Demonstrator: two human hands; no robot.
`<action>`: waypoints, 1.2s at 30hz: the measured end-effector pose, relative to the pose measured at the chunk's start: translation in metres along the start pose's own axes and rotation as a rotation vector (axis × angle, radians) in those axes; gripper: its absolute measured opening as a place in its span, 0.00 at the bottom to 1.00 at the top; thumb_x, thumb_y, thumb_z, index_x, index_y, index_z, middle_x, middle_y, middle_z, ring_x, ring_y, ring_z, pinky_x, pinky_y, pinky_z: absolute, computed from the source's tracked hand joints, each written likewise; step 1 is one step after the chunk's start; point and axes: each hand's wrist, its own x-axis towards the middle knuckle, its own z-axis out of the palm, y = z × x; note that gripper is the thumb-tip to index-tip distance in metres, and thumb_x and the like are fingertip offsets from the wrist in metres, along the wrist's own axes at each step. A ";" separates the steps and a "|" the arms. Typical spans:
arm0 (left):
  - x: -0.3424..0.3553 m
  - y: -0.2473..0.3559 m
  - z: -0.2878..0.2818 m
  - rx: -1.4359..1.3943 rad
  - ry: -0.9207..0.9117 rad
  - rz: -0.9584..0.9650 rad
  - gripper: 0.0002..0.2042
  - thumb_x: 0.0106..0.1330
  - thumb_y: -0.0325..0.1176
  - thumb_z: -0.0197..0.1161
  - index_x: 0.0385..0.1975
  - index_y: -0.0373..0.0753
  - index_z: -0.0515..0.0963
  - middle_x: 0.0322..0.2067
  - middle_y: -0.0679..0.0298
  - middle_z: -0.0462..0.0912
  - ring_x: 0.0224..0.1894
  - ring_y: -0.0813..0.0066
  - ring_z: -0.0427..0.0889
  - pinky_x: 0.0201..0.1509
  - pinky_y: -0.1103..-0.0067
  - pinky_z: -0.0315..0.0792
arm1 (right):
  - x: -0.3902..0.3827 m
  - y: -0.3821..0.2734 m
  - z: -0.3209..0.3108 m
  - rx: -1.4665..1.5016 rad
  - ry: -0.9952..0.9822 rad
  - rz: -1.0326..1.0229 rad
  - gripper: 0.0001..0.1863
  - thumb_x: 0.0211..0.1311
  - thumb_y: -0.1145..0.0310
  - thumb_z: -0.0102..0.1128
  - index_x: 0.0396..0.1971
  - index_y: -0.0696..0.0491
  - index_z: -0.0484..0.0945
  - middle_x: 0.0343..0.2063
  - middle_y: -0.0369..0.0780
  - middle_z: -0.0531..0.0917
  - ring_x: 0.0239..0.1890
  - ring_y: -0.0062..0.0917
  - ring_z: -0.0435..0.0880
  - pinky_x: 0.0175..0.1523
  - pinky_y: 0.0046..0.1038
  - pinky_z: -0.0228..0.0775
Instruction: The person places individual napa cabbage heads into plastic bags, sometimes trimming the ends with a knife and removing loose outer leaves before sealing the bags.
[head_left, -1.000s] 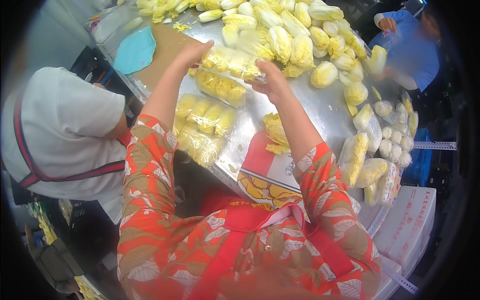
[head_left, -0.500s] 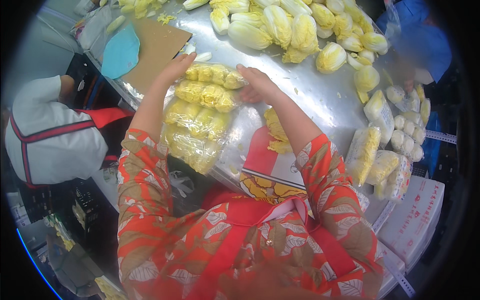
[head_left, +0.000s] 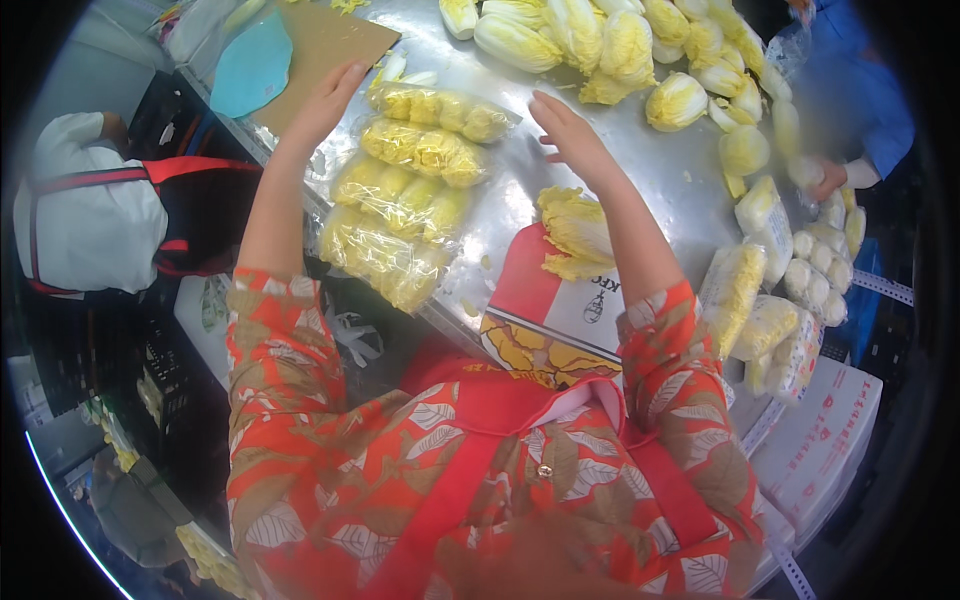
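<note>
Bagged yellow cabbage packs (head_left: 400, 210) lie in a row on the steel table (head_left: 520, 150). My left hand (head_left: 330, 100) is open, fingers extended, at the upper left of the row beside a brown cardboard sheet (head_left: 330, 35). My right hand (head_left: 565, 130) hangs open just right of the top pack (head_left: 440, 112), holding nothing. Some pale cabbage scraps (head_left: 395, 70) lie above that pack. Below my right hand, a loose leafy cabbage (head_left: 570, 225) rests on a red and white printed box (head_left: 515, 265).
A pale blue sheet (head_left: 250, 60) lies at upper left. Cabbages (head_left: 620, 50) pile at the back; wrapped packs (head_left: 765, 260) and white cartons (head_left: 820, 440) fill the right. A person in white (head_left: 90, 210) is at left, another in blue (head_left: 860, 100) at upper right.
The pack I held aloft now lies at the back of the row. My hands have let go and spread apart. The person in white has moved farther left.
</note>
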 end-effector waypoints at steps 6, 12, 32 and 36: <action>-0.065 -0.027 -0.038 -0.065 0.296 -0.070 0.11 0.65 0.34 0.58 0.33 0.31 0.77 0.32 0.64 0.81 0.37 0.82 0.76 0.44 0.84 0.67 | -0.079 0.043 -0.036 -0.141 0.150 -0.115 0.32 0.54 0.58 0.63 0.59 0.53 0.68 0.57 0.46 0.70 0.58 0.33 0.70 0.56 0.30 0.66; -0.140 0.068 0.024 -0.378 0.072 0.214 0.07 0.65 0.26 0.52 0.28 0.32 0.75 0.31 0.61 0.80 0.41 0.74 0.78 0.49 0.79 0.68 | -0.142 0.109 -0.057 -0.506 0.291 -0.200 0.40 0.43 0.58 0.71 0.59 0.53 0.67 0.54 0.51 0.71 0.59 0.40 0.68 0.63 0.34 0.58; -0.160 0.112 0.197 0.558 -0.320 0.826 0.41 0.45 0.37 0.72 0.63 0.46 0.60 0.60 0.57 0.64 0.67 0.57 0.55 0.69 0.58 0.48 | -0.168 0.111 0.010 -0.363 0.420 -0.360 0.44 0.37 0.71 0.71 0.61 0.50 0.63 0.48 0.46 0.69 0.53 0.40 0.71 0.59 0.32 0.65; -0.141 0.118 0.217 0.771 -0.543 0.822 0.46 0.41 0.42 0.74 0.64 0.46 0.57 0.52 0.58 0.72 0.61 0.60 0.65 0.67 0.57 0.51 | -0.209 0.121 0.019 -0.237 0.580 -0.292 0.35 0.42 0.67 0.68 0.56 0.54 0.69 0.51 0.47 0.71 0.54 0.40 0.69 0.60 0.32 0.62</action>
